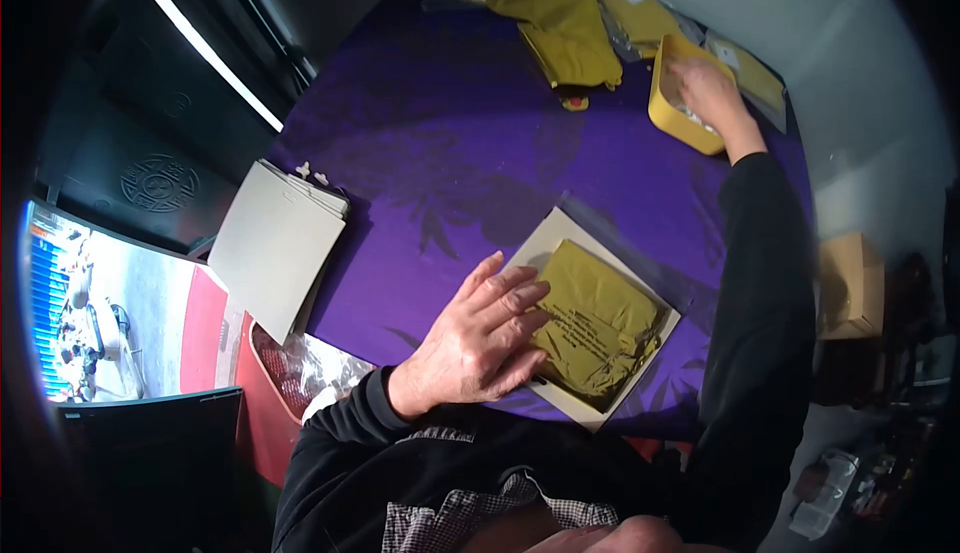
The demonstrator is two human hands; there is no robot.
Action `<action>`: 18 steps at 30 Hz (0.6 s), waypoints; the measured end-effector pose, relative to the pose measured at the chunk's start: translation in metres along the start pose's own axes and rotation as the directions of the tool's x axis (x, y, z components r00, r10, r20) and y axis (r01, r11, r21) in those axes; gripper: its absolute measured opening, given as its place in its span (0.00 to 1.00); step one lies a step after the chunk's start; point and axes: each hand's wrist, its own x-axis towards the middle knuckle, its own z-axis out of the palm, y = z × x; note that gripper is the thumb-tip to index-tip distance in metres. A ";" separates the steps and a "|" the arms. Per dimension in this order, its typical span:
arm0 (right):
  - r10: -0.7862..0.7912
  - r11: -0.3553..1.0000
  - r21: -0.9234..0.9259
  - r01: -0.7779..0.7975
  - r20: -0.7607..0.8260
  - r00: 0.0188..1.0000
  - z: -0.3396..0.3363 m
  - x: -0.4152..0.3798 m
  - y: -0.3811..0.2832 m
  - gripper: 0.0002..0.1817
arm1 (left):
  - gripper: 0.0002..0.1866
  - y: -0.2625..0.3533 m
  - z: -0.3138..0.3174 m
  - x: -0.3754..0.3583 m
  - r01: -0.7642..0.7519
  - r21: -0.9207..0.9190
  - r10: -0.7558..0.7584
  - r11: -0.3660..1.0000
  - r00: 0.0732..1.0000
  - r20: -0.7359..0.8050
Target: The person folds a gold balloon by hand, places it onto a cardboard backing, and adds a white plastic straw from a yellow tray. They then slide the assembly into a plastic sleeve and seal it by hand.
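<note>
At the left edge of the purple counter (440,133), a stack of grey card sheets (272,245) overhangs the counter edge. Below it, a red basket (283,373) holds crumpled clear plastic.

The left hand (480,338) lies flat, palm down, near the front of the counter. Its fingers (515,298) are extended and slightly spread, pressing on the left side of a folded olive-yellow garment (600,328). The fingers grip nothing. The garment rests on a pale card sheet (545,243), and a clear plastic bag (640,253) extends beyond the card toward the back right.

At the far edge of the counter, a pile of olive-yellow garments (565,18) lies loose, with bagged garments (640,13) just beside it.

The right hand (710,93) reaches into a yellow tray (670,118) at the back right. Its fingers point down into the tray; whether they grip anything cannot be determined. Right of the counter stands a brown cardboard box (850,288).
</note>
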 end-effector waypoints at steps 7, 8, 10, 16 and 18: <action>0.054 0.998 -0.042 -0.048 0.159 0.986 -0.006 0.005 -0.014 0.09 | 0.16 -0.003 0.004 -0.004 -0.025 0.024 0.026 0.999 1.000 -0.011; 0.069 0.996 -0.060 -0.061 0.126 0.990 -0.005 0.005 -0.014 0.08 | 0.16 -0.003 0.004 -0.004 -0.022 0.016 0.022 1.000 1.000 -0.016; 0.085 0.994 -0.079 -0.077 0.101 0.991 -0.008 0.003 -0.015 0.07 | 0.17 -0.004 0.005 -0.005 -0.026 0.019 0.026 0.999 1.000 -0.006; 0.405 0.884 0.338 -0.323 -0.206 0.891 -0.019 0.002 -0.014 0.09 | 0.22 -0.002 0.004 -0.003 -0.054 0.051 0.049 0.997 0.995 0.083; 0.499 0.834 0.469 -0.292 -0.413 0.762 -0.024 -0.003 -0.013 0.08 | 0.27 0.000 0.005 -0.004 -0.082 0.098 0.065 0.992 0.984 0.165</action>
